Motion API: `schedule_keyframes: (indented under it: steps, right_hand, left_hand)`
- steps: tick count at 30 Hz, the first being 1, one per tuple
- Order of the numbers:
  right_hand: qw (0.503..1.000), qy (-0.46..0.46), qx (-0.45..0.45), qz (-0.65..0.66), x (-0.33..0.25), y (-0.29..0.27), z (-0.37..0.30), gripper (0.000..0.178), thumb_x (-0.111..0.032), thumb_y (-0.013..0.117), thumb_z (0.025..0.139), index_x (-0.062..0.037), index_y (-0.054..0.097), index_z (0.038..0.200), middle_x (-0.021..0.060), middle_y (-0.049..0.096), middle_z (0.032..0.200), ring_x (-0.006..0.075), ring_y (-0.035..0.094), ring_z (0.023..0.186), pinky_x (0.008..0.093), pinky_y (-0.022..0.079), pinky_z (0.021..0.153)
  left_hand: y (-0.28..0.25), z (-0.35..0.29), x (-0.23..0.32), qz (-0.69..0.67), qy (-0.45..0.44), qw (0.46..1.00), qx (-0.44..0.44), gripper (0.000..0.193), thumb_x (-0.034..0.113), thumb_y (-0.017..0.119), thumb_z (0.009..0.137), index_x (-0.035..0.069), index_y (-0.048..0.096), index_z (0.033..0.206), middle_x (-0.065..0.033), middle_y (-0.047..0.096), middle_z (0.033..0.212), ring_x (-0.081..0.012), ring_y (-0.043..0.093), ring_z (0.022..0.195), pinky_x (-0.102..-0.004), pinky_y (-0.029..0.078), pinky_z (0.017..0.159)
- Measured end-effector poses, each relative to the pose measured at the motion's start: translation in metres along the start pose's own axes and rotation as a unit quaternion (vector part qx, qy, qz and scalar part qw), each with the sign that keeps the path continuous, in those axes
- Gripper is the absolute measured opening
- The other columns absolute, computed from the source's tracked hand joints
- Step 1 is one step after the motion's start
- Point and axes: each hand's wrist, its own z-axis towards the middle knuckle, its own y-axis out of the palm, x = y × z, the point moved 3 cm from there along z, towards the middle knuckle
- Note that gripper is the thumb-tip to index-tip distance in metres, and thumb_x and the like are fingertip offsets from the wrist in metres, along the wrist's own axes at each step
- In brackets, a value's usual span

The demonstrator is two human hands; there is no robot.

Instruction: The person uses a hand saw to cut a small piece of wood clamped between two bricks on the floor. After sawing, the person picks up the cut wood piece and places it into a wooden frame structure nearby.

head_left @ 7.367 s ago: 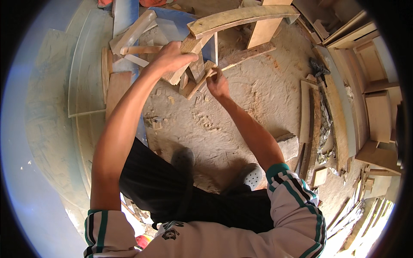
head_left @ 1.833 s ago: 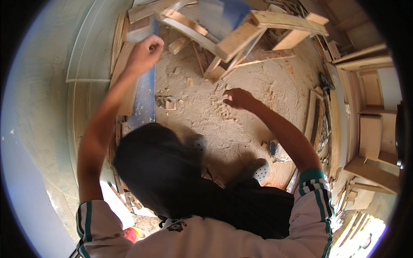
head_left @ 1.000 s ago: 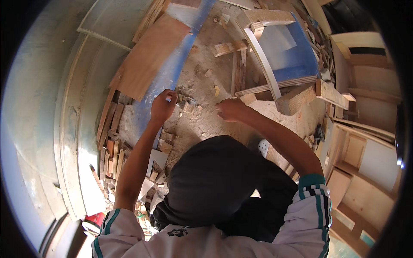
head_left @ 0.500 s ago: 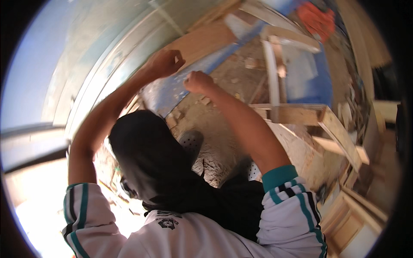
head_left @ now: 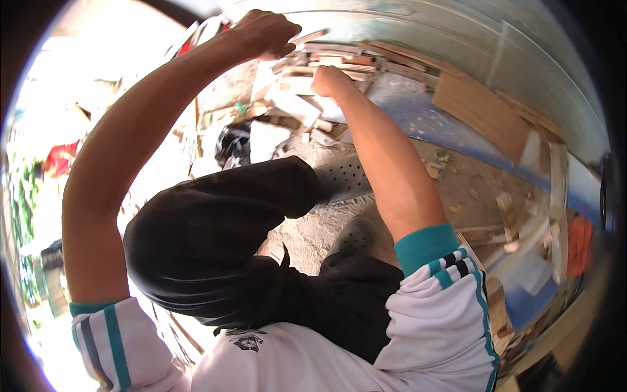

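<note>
My left hand point(head_left: 266, 36) is raised at the top of the view with its fingers curled. A thin wooden stick point(head_left: 311, 37) shows right at its fingertips; whether the hand grips it or it lies behind, I cannot tell. To the right and a little nearer, my right hand point(head_left: 330, 81) is closed in a fist, its back toward me. What it holds, if anything, is hidden. Beyond and below both hands lies a pile of wood offcuts point(head_left: 297, 108).
Along the wall, a brown board point(head_left: 480, 114) leans above a blue, paint-spotted sheet point(head_left: 418, 117). A black plastic bag point(head_left: 234, 145) lies near my bent knee. Wooden frame pieces point(head_left: 558, 196) and an orange cloth point(head_left: 579, 245) are at the right. Sandy ground point(head_left: 300, 242) shows between my legs.
The view has swung left, bringing in the offcut pile and the bright area at left. The wooden frames have shifted to the right edge. Both hands stay raised and closed.
</note>
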Motion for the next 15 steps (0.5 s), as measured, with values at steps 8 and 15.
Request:
schedule_keyframes:
  steps: [8,15]
  right_hand:
    - [0.986,-0.140,-0.042,-0.076,-0.072,0.008,-0.003,0.033,-0.015,0.055,0.084,-0.0006,0.068,0.112,0.0204,0.068,0.115,0.0332,0.068,0.106,0.0468,0.055,0.087]
    - [0.984,-0.180,0.000,0.004,-0.074,0.062,-0.010,0.022,-0.023,0.053,0.086,-0.0098,0.070,0.094,0.0211,0.071,0.091,0.0406,0.068,0.086,0.0489,0.054,0.078]
  left_hand:
    - [0.069,-0.108,-0.057,-0.044,-0.160,0.982,-0.087,0.030,0.037,0.061,0.093,0.015,0.063,0.113,-0.0082,0.071,0.090,-0.0272,0.068,0.090,-0.0460,0.052,0.079]
    - [0.173,-0.156,-0.057,-0.162,-0.236,0.957,-0.056,0.032,0.041,0.059,0.092,0.016,0.064,0.111,-0.0110,0.072,0.092,-0.0324,0.068,0.091,-0.0502,0.051,0.082]
